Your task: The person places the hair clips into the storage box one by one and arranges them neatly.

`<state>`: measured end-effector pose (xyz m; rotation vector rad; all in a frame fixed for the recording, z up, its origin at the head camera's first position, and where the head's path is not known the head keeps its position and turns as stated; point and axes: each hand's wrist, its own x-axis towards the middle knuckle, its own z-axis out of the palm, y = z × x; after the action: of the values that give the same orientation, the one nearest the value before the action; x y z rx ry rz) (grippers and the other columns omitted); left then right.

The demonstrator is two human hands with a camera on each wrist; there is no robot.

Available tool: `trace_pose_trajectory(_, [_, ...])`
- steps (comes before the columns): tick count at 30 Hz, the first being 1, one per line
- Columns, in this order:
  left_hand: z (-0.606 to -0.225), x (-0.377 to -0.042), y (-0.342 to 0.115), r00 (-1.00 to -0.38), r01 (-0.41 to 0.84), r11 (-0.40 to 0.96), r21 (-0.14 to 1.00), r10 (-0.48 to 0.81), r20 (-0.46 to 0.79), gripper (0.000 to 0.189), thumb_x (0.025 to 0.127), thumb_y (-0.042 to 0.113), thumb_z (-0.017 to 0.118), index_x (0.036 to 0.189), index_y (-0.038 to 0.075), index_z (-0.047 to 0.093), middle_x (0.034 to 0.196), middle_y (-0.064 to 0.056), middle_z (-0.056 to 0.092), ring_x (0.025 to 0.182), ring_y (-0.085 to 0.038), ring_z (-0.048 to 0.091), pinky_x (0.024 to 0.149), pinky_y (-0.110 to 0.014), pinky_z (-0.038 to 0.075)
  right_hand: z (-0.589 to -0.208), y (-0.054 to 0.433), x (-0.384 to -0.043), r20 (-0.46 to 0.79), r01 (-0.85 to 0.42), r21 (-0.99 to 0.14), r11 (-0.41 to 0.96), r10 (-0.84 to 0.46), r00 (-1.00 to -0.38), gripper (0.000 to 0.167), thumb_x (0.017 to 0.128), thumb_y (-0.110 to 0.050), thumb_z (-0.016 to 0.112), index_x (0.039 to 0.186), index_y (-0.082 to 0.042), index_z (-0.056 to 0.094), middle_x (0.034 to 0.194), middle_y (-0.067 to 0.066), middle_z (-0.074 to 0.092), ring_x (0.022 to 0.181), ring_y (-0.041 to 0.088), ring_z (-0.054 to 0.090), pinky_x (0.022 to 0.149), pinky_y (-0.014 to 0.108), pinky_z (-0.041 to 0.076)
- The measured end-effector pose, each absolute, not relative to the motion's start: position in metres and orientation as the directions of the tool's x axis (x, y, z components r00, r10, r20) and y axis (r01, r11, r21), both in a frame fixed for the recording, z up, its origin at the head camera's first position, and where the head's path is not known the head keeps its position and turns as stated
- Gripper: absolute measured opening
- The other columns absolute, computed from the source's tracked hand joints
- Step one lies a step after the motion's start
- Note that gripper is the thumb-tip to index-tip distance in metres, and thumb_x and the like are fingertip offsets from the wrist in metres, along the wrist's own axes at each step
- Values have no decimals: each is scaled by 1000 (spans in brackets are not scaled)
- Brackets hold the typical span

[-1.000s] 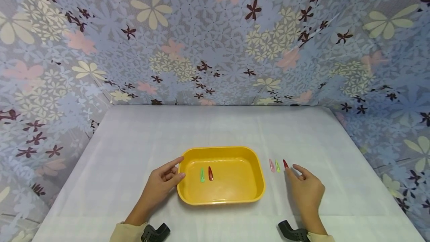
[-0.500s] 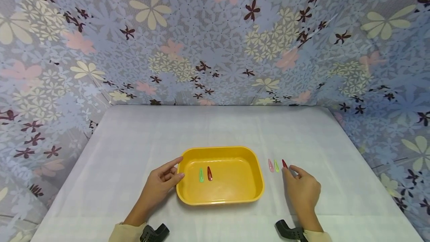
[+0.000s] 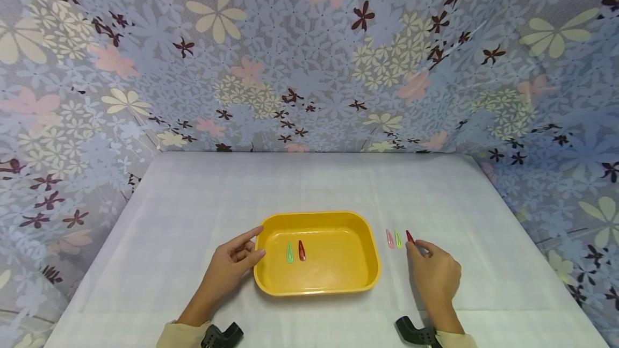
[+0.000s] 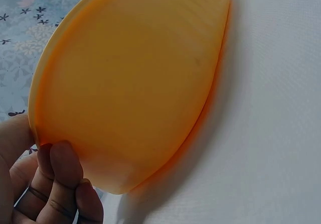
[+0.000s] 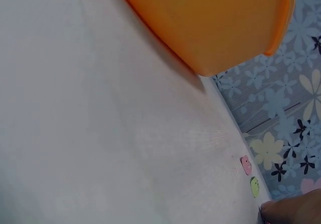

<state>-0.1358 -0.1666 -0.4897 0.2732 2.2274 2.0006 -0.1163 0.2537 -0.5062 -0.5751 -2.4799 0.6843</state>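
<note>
In the head view my left hand (image 3: 232, 265) grips the left rim of a yellow tray (image 3: 316, 290), with thumb and index finger at its edge. From the left wrist view, fingers (image 4: 65, 166) curl against the outside of the tray's wall. Inside the tray lie a green hair clip (image 3: 289, 252) and a dark red hair clip (image 3: 302, 250). To the right of the tray, my right hand (image 3: 435, 273) pinches the lower end of another red hair clip (image 3: 409, 236) by the cloth; the fingertips cover part of it.
A pink hair clip (image 3: 389, 238) and a yellow-green hair clip (image 3: 398, 239) lie side by side between the tray and my right hand. White cloth (image 3: 309, 181) covers the table. Floral fabric (image 3: 309, 69) rises behind it and along both sides.
My right hand has shifted slightly left, its thumb and index finger coming in onto the red hair clip. The left hand and the tray stay in place.
</note>
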Motion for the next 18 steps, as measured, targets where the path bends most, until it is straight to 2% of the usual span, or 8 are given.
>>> trace_pose_trajectory(18, [-485,-134,-164,-975,34,118,992,220,8,53,95,17,76,145,8,59,98,-16,61,66,-11,54,58,-22,47,-509,253,-118,372,262,-533,804,501,-781,18,88,-14,78,91,3,80,50,3,53,48,20,42,44,33,26])
